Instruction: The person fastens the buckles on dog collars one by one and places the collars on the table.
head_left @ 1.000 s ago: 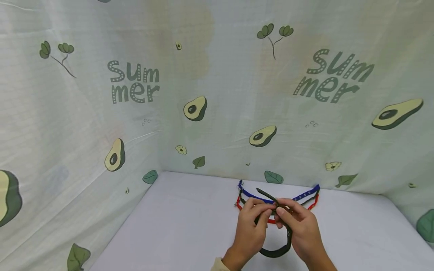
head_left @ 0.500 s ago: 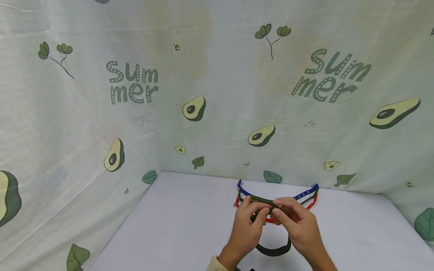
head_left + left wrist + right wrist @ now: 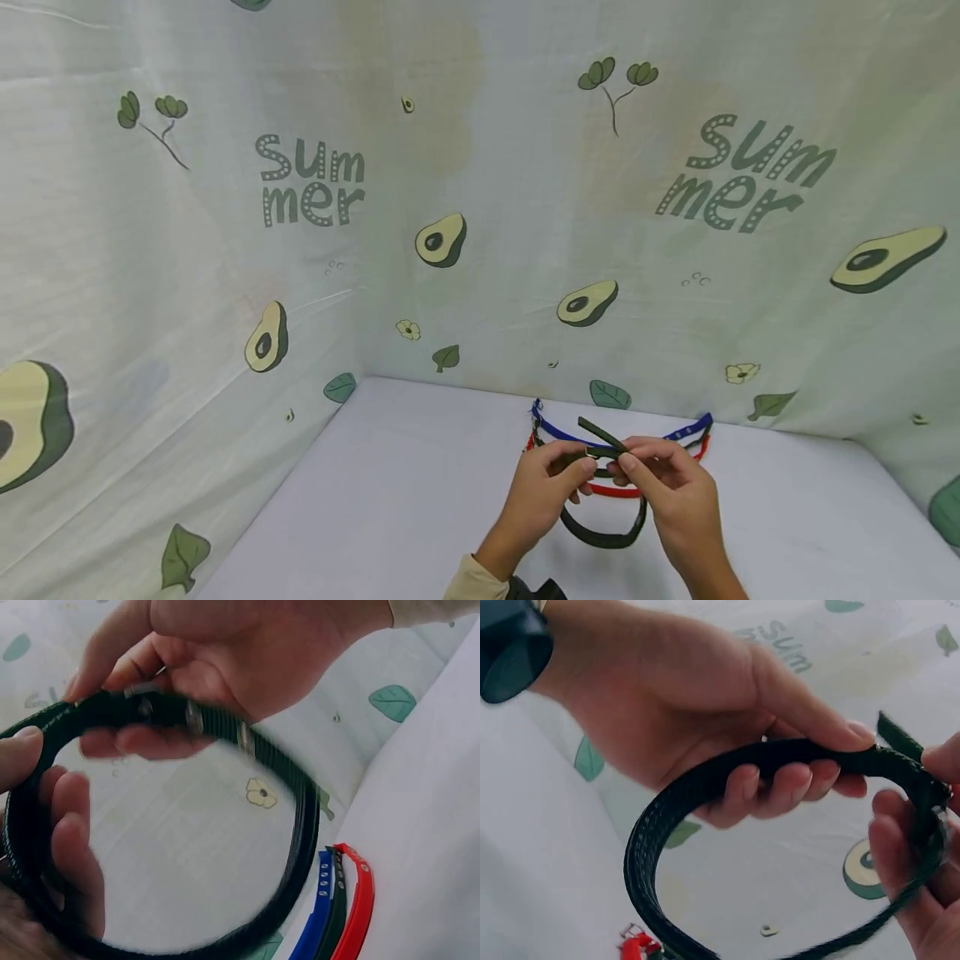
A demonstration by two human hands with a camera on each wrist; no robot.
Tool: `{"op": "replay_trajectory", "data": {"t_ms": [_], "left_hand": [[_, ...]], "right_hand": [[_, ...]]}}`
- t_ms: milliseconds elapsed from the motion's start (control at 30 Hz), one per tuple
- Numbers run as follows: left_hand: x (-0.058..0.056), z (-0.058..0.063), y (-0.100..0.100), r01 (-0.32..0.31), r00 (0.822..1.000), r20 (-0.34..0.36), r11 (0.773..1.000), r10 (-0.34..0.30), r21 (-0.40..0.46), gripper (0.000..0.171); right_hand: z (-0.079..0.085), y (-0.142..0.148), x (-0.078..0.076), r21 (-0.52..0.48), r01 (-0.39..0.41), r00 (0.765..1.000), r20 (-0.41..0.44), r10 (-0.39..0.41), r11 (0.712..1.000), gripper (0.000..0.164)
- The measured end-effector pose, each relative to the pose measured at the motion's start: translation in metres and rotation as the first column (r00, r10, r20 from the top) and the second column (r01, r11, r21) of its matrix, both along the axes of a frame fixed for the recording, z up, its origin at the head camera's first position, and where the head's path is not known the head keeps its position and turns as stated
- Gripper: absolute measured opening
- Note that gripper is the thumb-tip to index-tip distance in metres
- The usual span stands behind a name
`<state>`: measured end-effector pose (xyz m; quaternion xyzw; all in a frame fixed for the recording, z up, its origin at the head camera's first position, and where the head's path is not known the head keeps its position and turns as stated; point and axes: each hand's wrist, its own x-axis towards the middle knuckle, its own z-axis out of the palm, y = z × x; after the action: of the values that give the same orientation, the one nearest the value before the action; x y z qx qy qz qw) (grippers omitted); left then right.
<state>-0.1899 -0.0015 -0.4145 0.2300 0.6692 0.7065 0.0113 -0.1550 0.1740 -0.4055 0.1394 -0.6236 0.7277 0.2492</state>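
A dark green collar [image 3: 603,540], bent into a loop, hangs between both hands above the white table. My left hand [image 3: 534,492] pinches the band near its metal fittings, with thumb and fingertips at the buckle end. My right hand [image 3: 675,492] grips the band just beside it, thumb on top and fingers curled under. From between the hands a free strap end [image 3: 596,429] sticks up to the left. Metal keepers on the collar [image 3: 304,817] show in the left wrist view. The right wrist view has the right fingers wrapped along the collar [image 3: 645,862].
Behind the hands, a blue collar [image 3: 558,431], a red collar [image 3: 618,492] and a green collar [image 3: 335,900] with metal studs lie together on the white table [image 3: 390,483]. A printed curtain [image 3: 495,208] rises at the back and left.
The strap end dropped level toward the left hand half a second ago and now stands up again. The left fingers have drawn slightly away from the right. The head view has shifted a little.
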Motion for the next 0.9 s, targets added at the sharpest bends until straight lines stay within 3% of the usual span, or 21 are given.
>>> {"op": "replay_trajectory", "data": {"t_ms": [100,167,300,367,433,633,900], "left_hand": [[0.0,-0.0001,0.0013,-0.051,0.998,-0.025,0.999,0.051,0.016,0.026],[0.0002,-0.0004,0.0019,-0.067,0.997,-0.041,0.998,0.067,0.005,0.024],[0.0002,-0.001,0.0045,-0.07,0.996,-0.054,0.997,0.069,-0.027,0.025],[0.0007,-0.0014,0.0062,-0.082,0.995,-0.056,0.996,0.079,-0.043,0.026],[0.0018,-0.0021,0.0074,-0.098,0.994,-0.052,0.993,0.095,-0.06,0.027],[0.0049,-0.0038,0.0063,-0.121,0.991,-0.061,0.992,0.119,-0.043,0.026],[0.0042,-0.0028,0.007,-0.113,0.985,-0.131,0.993,0.109,-0.019,0.023]], "right_hand": [[0.0,-0.0005,0.0005,0.108,0.066,0.997,0.045,-0.071,0.992,0.014],[0.0,-0.0002,0.0014,0.222,0.115,0.99,0.051,-0.13,0.968,0.02],[0.0,0.002,0.0023,0.405,0.182,0.982,-0.021,-0.19,0.896,0.035],[0.0008,0.0034,0.0019,0.437,0.182,0.983,-0.066,-0.17,0.881,0.037],[0.0013,0.0047,0.0018,0.451,0.176,0.984,-0.113,-0.14,0.875,0.038],[0.0026,0.0066,0.0016,0.434,0.108,0.981,-0.19,-0.026,0.895,0.04],[0.0045,0.0083,0.0025,0.417,0.138,0.982,-0.173,-0.071,0.898,0.034]]}}
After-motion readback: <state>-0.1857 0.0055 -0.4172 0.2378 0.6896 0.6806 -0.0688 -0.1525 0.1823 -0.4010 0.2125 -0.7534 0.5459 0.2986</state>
